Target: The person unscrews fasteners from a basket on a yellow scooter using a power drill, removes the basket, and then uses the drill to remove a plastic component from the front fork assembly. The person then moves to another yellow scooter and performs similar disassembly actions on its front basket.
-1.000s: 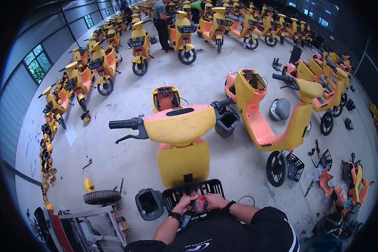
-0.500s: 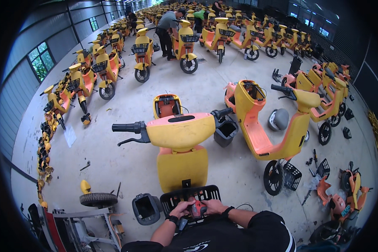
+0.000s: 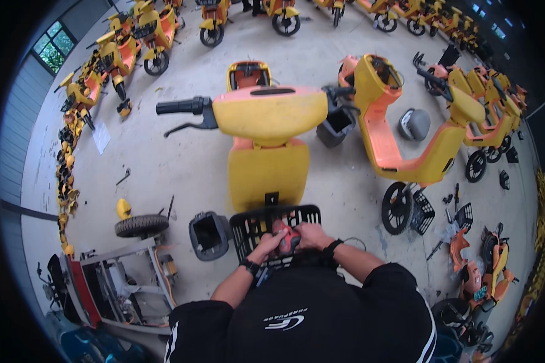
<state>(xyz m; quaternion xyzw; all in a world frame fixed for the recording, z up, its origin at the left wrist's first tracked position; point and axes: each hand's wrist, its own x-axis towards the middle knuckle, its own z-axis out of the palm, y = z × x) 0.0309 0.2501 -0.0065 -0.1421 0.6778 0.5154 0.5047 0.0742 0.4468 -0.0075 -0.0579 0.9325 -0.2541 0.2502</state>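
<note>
Both of my hands are inside a black wire basket (image 3: 248,221) mounted on the front of a yellow and orange scooter (image 3: 265,145). My left hand (image 3: 269,243) and my right hand (image 3: 312,235) close around a small red object (image 3: 286,234) between them; its kind is too small to tell. The scooter's handlebar grip (image 3: 178,107) sticks out to the left. Black sleeves and a wristband on each wrist show below.
A second yellow-orange scooter (image 3: 406,139) stands to the right with a loose basket (image 3: 422,212) by its wheel. A black bin (image 3: 207,235), a loose tyre (image 3: 141,225) and a metal cart (image 3: 121,284) lie at the left. Rows of scooters line the far edges.
The view has dipped lower and closer to the scooter and basket. My hands stay together in the basket on the red object.
</note>
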